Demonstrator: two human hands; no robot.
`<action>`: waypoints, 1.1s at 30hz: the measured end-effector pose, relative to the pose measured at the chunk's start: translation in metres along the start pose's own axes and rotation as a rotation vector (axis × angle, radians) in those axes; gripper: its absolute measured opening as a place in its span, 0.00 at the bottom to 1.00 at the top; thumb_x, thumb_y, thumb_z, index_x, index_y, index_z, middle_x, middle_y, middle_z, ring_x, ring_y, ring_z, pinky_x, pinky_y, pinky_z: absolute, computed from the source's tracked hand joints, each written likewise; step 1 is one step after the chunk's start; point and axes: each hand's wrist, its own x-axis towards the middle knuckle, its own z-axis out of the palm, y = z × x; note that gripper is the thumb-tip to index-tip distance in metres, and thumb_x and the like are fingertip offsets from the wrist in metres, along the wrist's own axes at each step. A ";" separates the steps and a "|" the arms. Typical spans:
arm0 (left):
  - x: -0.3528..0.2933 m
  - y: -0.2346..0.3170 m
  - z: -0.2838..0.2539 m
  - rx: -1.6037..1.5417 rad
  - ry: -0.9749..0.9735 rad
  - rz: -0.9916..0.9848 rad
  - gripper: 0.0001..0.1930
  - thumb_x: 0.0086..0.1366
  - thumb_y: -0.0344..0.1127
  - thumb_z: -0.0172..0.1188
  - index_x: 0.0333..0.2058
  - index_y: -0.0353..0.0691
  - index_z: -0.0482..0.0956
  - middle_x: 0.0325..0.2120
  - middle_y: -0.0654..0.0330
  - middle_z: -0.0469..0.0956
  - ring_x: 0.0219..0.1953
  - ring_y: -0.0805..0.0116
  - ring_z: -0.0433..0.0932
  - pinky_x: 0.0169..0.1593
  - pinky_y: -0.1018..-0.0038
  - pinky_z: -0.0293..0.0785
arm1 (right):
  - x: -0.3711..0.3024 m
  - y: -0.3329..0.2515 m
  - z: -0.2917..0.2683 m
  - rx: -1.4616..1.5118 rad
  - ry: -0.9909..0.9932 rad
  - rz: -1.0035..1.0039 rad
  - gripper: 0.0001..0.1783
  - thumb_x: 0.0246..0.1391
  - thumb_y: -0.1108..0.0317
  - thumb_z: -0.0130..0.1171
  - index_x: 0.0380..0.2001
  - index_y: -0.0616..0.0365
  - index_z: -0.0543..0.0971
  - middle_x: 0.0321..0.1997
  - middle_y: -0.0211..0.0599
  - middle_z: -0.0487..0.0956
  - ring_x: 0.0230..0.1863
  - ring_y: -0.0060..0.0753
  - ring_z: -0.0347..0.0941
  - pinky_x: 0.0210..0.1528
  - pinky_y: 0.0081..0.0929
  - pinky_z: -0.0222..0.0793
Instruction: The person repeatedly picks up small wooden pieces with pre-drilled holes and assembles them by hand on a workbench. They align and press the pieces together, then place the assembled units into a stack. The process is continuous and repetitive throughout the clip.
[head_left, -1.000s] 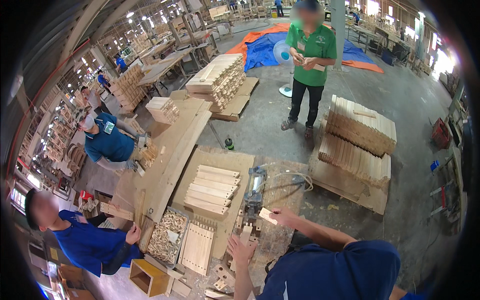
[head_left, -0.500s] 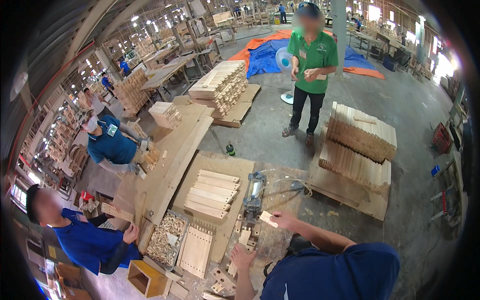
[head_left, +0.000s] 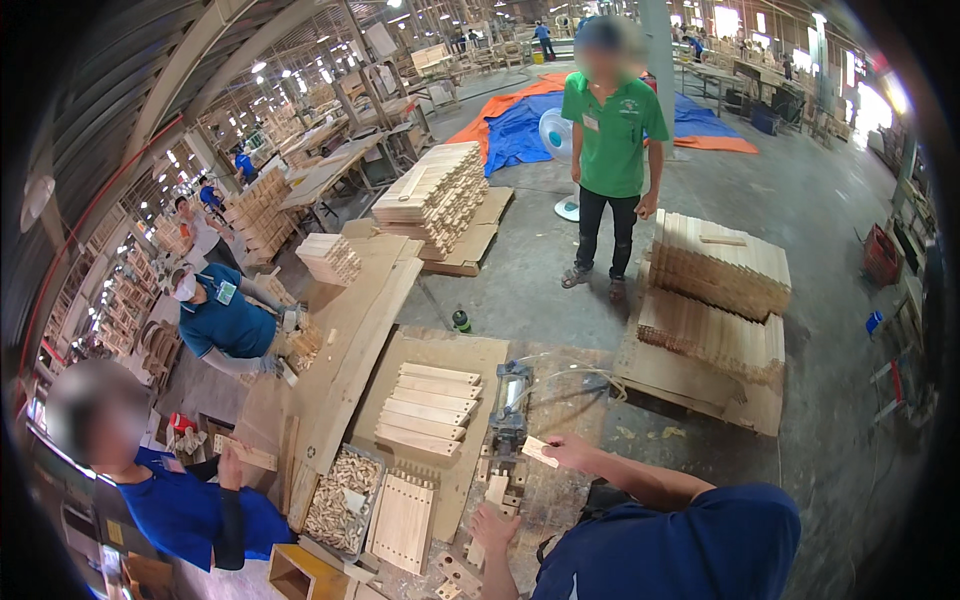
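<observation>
My right hand (head_left: 570,451) grips the end of a short pale wooden slat (head_left: 541,452), held just in front of a metal clamp device (head_left: 510,405) on the bench. My left hand (head_left: 494,526) lies over another narrow wooden slat (head_left: 496,489), thumb on one side and fingers on the other; the slat's middle is hidden beneath it. That slat rests on holed wooden blocks (head_left: 462,575) in line with the clamp device. Left of my left hand lies a set of slats with dowels along one end (head_left: 402,518). Beyond it is a row of holed slats (head_left: 427,405).
A grey bin of wooden dowels (head_left: 345,495) and a yellow box (head_left: 292,572) stand at left. A co-worker in blue (head_left: 190,510) holds a slat; another works behind. A person in green (head_left: 612,135) stands ahead, near stacked slats (head_left: 715,290). A hose (head_left: 575,374) crosses the bench.
The view has shifted slightly. The person in green has lowered both hands. The co-worker in blue has moved their slat and leaned. My hands keep nearly the same places on their slats.
</observation>
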 end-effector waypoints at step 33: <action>-0.004 -0.035 -0.014 -0.246 0.175 0.147 0.51 0.47 0.59 0.67 0.65 0.36 0.61 0.60 0.44 0.67 0.62 0.47 0.66 0.64 0.53 0.60 | -0.003 -0.124 0.165 -0.273 -0.828 -0.544 0.18 0.62 0.60 0.57 0.44 0.65 0.81 0.32 0.40 0.82 0.35 0.25 0.74 0.39 0.30 0.71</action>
